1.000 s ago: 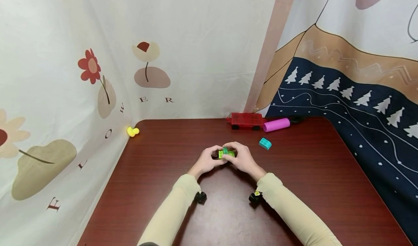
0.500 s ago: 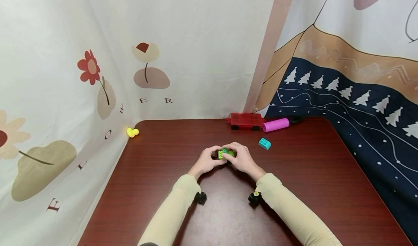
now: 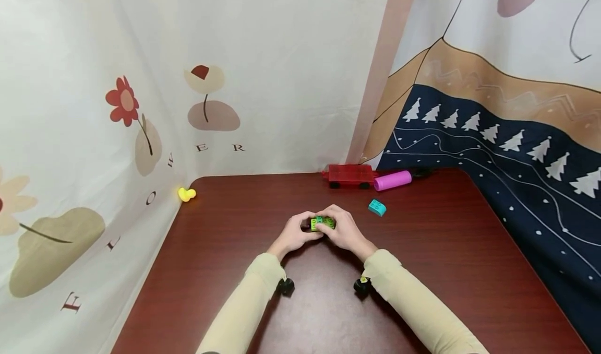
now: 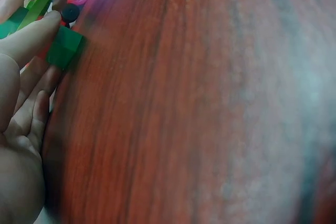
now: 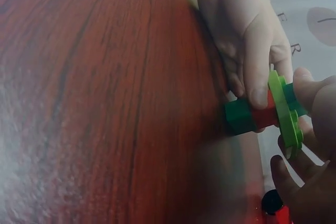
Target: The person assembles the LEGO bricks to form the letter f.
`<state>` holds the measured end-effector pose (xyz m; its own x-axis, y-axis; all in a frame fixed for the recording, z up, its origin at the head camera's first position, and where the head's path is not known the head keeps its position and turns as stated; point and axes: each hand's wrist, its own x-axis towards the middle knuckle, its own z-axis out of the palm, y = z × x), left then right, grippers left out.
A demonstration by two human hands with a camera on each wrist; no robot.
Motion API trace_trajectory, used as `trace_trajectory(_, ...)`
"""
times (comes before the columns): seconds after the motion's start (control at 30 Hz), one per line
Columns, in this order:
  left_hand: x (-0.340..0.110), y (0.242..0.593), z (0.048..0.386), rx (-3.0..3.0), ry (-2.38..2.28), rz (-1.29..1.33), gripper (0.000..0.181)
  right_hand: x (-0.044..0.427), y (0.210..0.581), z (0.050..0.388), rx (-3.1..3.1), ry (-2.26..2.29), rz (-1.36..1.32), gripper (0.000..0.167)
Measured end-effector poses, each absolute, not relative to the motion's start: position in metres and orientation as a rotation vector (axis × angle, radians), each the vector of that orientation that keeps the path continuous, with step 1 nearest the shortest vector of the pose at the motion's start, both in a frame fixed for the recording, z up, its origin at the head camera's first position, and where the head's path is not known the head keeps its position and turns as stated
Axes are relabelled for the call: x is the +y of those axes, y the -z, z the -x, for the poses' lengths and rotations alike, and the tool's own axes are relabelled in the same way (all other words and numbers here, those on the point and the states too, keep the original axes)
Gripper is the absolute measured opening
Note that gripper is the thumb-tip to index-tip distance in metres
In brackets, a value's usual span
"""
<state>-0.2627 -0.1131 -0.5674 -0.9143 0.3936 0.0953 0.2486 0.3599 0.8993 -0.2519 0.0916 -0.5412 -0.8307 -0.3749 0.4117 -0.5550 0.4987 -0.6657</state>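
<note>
both hands pinch the same small brick stack (image 3: pixel 313 226): the left hand (image 3: pixel 293 235) has its thumb against the red brick (image 5: pixel 265 112) in the middle, and the right hand (image 3: pixel 345 232) has its thumb by the green brick (image 5: pixel 295 98) on top, with fingers bent round the far side. the stack sits right between the fingertips, so neither hand is nearer; both touch it. it is over the part of the desk (image 3: pixel 319 312) toward the back edge, about midway from left edge to right edge. its longest part, the lime piece (image 5: pixel 286 121), runs left to right, from one hand toward the other. i can't tell whether the base meets the desk.

as for looks, four layers show: a dark green brick (image 5: pixel 240 117) lowest, then the red, then the lime piece, bright, thin and studded, then the green one. bare studs poke up from the lime beside that top brick. farther toward the back edge and the right edge lies a loose turquoise brick (image 3: pixel 377 208), and at the back edge stands a red wagon (image 3: pixel 349 174).
</note>
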Motion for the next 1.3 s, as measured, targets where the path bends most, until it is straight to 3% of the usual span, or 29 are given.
trace_trajectory(1.07,-0.112,0.556,0.259,2.341,-1.762,-0.597,0.042,0.090,0.545,0.247,-2.542,-1.488,-0.621,0.032)
trace_trajectory(1.3,-0.109,0.562,0.264,2.290,-1.834,-0.590,0.038,0.094,0.539,0.248,-2.599,-1.351,-0.667,0.034)
